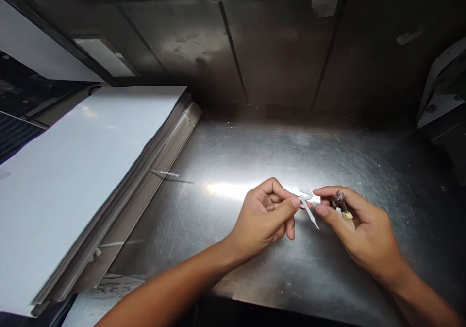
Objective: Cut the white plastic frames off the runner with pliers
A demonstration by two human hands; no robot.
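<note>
My left hand [267,213] is closed, with thumb and forefinger pinching a thin white plastic hook [308,212]. The piece has a curled upper end and a straight leg that tapers to a point at lower right. Just to its right is my right hand [360,225], its thumb and forefinger apart and the fingertips close to the hook. Tucked in the right palm is a small pair of nippers [344,208], with a dark metal head and pale yellow on the handle. The fingers hide most of that tool.
A stack of large sheets [102,137] with a white top lies at the left, and thin white ties [165,173] stick out of its side. Under my hands spreads a scratched metal table [225,142]. A dark metal panel [276,50] rises behind it.
</note>
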